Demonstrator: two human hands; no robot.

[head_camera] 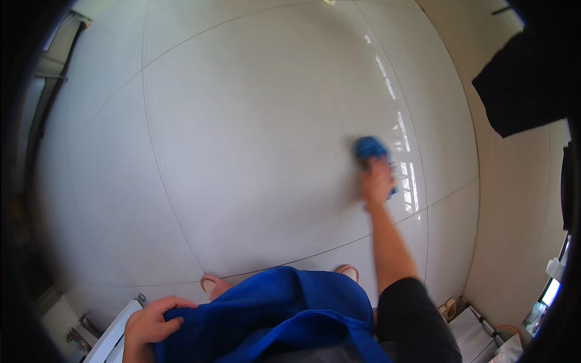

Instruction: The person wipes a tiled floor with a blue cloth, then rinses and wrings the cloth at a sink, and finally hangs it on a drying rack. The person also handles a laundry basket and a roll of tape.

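Note:
My right hand is wrapped around a blue cloth, low over the glossy white floor tiles. Motion blurs both hand and cloth, so whether the cloth presses on the tile is hard to see. At the lower left, my left hand rests on the edge of a blue apron across my lap, thumb and forefinger apart. Two pink slippers on my feet show beyond the apron's hem.
A beige wall bounds the floor on the right, with a black piece of fabric in front of it. A white panel stands beside my left hand. Shoes and a pale box are at the lower right.

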